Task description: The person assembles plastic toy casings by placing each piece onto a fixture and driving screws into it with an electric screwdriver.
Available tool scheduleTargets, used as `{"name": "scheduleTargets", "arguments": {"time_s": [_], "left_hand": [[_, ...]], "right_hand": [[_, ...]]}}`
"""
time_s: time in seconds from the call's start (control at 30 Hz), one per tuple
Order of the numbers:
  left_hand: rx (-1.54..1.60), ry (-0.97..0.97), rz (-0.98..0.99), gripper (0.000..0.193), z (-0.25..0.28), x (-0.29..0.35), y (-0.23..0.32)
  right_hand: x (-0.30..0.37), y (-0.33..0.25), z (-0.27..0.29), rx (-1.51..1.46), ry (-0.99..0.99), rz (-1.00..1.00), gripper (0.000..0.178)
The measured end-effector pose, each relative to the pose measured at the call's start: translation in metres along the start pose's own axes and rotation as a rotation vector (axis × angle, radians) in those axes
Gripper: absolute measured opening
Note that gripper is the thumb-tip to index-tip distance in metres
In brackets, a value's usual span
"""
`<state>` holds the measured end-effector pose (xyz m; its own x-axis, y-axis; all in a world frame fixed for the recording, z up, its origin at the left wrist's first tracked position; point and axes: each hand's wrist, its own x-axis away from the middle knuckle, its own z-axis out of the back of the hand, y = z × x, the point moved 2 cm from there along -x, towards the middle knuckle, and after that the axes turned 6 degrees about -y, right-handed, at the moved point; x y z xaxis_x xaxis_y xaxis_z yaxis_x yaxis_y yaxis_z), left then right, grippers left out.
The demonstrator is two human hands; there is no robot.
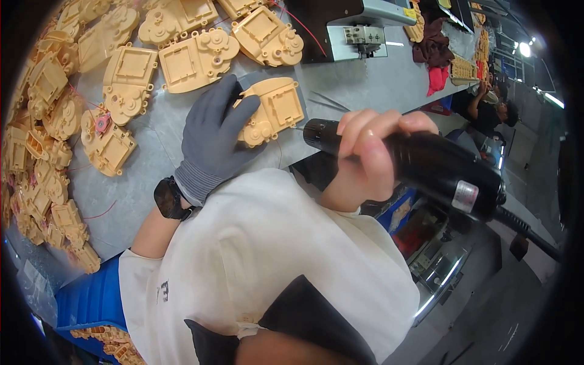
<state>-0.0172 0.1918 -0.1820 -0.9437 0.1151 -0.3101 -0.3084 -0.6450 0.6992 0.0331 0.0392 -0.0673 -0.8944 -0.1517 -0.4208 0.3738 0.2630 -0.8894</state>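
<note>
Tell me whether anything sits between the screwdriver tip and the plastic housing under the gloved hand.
Nothing visible does. The black electric screwdriver in the right hand points its bit straight at the tan plastic housing, which the gloved left hand presses on the grey table.

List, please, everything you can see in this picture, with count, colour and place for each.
plastic housing under the hand: one, tan, on the table edge
other plastic housings: many, tan, spread over the table's left and far side
electric screwdriver: one, black, tip at the held housing
table: one, grey, centre
machine: one, grey and black, far side of the table
blue bin: one, lower left, holding more tan parts
cloths: dark red and red, upper right
co-worker: one, far right
wristwatch: one, black, left wrist
left hand: grey glove, pressing the housing
right hand: bare, gripping the screwdriver
</note>
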Motion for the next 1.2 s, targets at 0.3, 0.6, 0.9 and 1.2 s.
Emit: {"name": "scheduleTargets", "arguments": {"time_s": [0.3,0.6,0.9,1.2], "left_hand": [[0.046,-0.020,-0.027,0.079,0.001,-0.001,-0.005],[0.024,-0.064,0.012,0.077,0.002,-0.001,-0.006],[0.032,-0.025,-0.005,0.077,0.002,-0.006,-0.009],[0.051,-0.058,0.015,0.074,0.006,-0.004,-0.005]], "right_hand": [[0.002,0.002,0.003,0.060,-0.046,0.052,0.042],[-0.003,0.004,0.006,0.024,-0.260,0.015,0.040],[-0.007,0.013,0.008,0.025,-0.323,0.033,0.039],[-0.065,0.003,0.049,-0.046,0.118,0.187,0.044]]}}
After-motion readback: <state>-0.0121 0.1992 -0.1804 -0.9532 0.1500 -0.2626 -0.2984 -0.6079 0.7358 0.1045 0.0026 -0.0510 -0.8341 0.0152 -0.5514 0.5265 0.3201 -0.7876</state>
